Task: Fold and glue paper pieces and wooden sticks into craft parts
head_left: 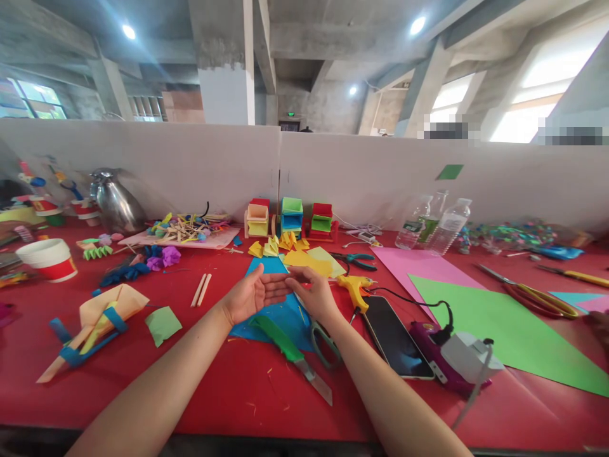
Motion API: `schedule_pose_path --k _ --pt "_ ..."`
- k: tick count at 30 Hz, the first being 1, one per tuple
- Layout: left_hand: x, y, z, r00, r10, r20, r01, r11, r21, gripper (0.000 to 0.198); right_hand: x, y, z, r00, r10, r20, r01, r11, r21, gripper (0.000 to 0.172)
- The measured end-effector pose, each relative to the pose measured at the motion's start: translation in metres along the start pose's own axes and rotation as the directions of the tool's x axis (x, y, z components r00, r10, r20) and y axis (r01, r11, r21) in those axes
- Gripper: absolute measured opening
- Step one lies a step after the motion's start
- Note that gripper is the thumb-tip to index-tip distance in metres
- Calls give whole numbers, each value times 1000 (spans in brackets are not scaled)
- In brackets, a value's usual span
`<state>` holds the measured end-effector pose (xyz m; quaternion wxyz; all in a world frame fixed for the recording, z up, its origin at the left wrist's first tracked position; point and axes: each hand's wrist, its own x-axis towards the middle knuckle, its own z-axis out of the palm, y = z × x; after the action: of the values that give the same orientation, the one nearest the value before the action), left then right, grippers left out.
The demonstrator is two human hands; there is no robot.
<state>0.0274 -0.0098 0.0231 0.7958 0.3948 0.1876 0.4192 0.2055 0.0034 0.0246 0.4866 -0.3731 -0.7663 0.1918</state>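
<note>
My left hand (257, 293) hovers above the blue paper (259, 327), palm turned up, fingers stretched out and holding nothing. Facing it, my right hand (314, 293) has its fingers extended and slightly bent, their tips at the left hand's fingertips; I see nothing in it. Below the hands lie a green utility knife (280, 339) with its blade out and scissors (326, 344), partly hidden by my right wrist. Yellow paper (309, 261) lies just beyond the hands. A yellow glue gun (354, 289) rests right of my right hand.
A phone (398, 336) and a purple power strip (440, 355) with a cord lie on the right, beside green paper (495, 324). Pliers (356, 260) lie behind. Small paper box models (292, 214) stand by the partition. Two craft sticks (201, 290) and a paper cup (50, 260) are left.
</note>
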Motion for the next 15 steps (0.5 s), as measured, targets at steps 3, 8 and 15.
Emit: schedule_pose_path --k 3,8,15 --pt "0 -2 -1 999 -34 35 33 999 18 59 1 -5 -2 999 -36 0 36 999 -2 9" --pt "-1 -3 4 996 -39 77 41 999 -21 59 0 -15 -2 994 -100 -34 98 994 -45 10" --pt "-3 -2 13 998 4 62 -1 999 -45 59 -2 -21 -3 982 -160 -95 149 982 -114 13"
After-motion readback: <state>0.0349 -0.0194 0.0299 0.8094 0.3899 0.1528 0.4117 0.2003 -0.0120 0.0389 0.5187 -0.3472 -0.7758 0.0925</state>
